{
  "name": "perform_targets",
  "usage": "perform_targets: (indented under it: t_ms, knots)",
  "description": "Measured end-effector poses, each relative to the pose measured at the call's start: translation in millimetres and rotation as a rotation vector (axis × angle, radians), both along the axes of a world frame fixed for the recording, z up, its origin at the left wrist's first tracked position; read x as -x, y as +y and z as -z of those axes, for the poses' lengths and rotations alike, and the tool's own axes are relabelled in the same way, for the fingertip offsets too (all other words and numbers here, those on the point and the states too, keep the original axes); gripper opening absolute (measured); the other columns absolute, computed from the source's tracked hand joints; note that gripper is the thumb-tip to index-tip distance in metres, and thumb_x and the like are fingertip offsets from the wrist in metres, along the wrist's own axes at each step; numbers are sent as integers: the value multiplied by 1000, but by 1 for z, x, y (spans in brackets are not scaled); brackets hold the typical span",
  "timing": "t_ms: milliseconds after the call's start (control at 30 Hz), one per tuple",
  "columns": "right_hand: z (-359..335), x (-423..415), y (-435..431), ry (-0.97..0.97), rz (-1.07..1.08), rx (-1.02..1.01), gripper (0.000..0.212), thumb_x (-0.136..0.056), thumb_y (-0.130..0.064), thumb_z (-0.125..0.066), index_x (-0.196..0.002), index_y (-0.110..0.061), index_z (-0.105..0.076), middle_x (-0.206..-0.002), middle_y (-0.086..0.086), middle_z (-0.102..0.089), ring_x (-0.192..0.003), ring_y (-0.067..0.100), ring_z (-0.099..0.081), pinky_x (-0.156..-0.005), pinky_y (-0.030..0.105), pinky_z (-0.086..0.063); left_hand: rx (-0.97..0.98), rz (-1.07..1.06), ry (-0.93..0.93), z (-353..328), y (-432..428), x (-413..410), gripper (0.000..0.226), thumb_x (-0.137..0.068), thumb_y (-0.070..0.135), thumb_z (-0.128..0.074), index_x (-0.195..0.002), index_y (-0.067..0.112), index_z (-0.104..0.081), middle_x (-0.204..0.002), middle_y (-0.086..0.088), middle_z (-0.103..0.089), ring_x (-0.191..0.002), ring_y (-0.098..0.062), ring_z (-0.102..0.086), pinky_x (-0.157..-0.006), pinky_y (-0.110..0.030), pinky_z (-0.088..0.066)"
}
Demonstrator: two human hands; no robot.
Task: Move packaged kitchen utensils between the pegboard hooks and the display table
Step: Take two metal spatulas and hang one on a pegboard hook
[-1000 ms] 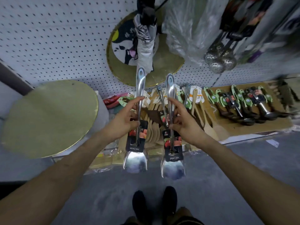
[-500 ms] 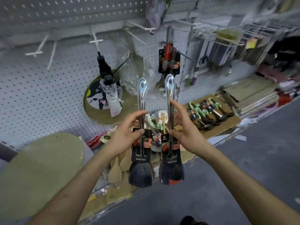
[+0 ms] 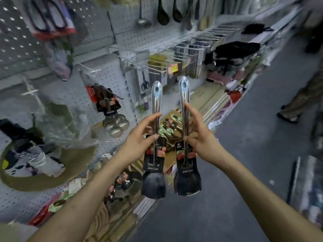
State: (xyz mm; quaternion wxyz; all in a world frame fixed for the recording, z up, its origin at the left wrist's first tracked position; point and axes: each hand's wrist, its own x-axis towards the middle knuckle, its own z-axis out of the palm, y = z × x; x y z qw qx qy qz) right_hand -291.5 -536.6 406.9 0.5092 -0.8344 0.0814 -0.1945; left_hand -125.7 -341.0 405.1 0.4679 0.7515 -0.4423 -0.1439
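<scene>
Transit step, likely: your left hand and right hand each pinch a packaged spatula by its handle, fingers curled, so next aim a handle hole at a free hook.

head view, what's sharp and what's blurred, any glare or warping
Head view: left spatula, right spatula, left hand and right hand fairly sharp; pegboard and far shelves smeared by motion blur; glare on the metal handles; wide-angle lens bends the aisle.

Pegboard: packaged skimmers hang from a hook — ladles higher up.
Display table: green-carded packaged utensils lying flat — blurred.
</scene>
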Motion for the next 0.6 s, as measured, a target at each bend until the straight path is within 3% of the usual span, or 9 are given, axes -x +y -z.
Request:
perform_targets:
  t_ms: [100, 200, 267, 367, 433, 533, 600]
  knots:
    - [7, 37, -42, -5, 77, 18, 106, -98, 17, -56, -166, -53, -15, -174, -22, -23, -133, 47, -55, -107, 65, -51, -12, 89, -11, 10, -62, 17, 71, -100, 10, -70, -151, 52, -45, -153, 35, -44, -142, -16, -51, -122, -54, -40]
    - [22, 75, -77, 34, 174, 5, 103, -99, 15, -55, -167, -51, -15, -171, -20, -30, -147, 31, -46, -123, 57, -40, -9, 197, -2, 27, -118, 37, 71, -99, 4, -69, -154, 44, -47, -150, 28, -50, -139, -17, -52, -121, -53, -41]
    - [32, 99, -98, 87, 255, -17, 103, -99, 14, -54, -166, -54, -15, -159, -21, -42, -137, 12, -47, -120, 43, -43, 3, 263, 4, 38, -154, 52, 72, -96, -1, -69, -154, 37, -49, -148, 27, -52, -135, -20, -53, -119, -51, -43]
    - [47, 131, -118, 129, 370, -35, 103, -98, 13, -54, -164, -56, -16, -130, -34, -42, -120, -4, -44, -99, 28, -45, -28, 343, 33, 50, -196, 74, 74, -96, -2, -69, -152, 42, -49, -151, 31, -49, -129, -19, -55, -117, -40, -44]
    - [55, 151, -131, 135, 442, -62, 104, -99, 13, -55, -164, -58, -15, -133, -25, -42, -118, -4, -47, -95, 30, -50, -50, 415, 53, 57, -227, 88, 73, -96, -3, -68, -152, 40, -50, -147, 35, -49, -124, -11, -55, -114, -32, -44]
    - [67, 174, -148, 149, 526, -101, 104, -100, 11, -56, -164, -59, -14, -146, -12, -47, -126, 0, -45, -106, 42, -52, -68, 482, 67, 69, -269, 104, 71, -94, -8, -67, -152, 30, -52, -127, 46, -50, -108, -3, -56, -102, -15, -44]
    - [74, 184, -160, 160, 573, -114, 103, -101, 10, -57, -164, -58, -14, -149, -10, -49, -124, -1, -48, -103, 39, -53, -83, 512, 79, 76, -294, 110, 70, -94, -9, -66, -151, 29, -52, -124, 49, -49, -102, -1, -58, -100, -20, -47]
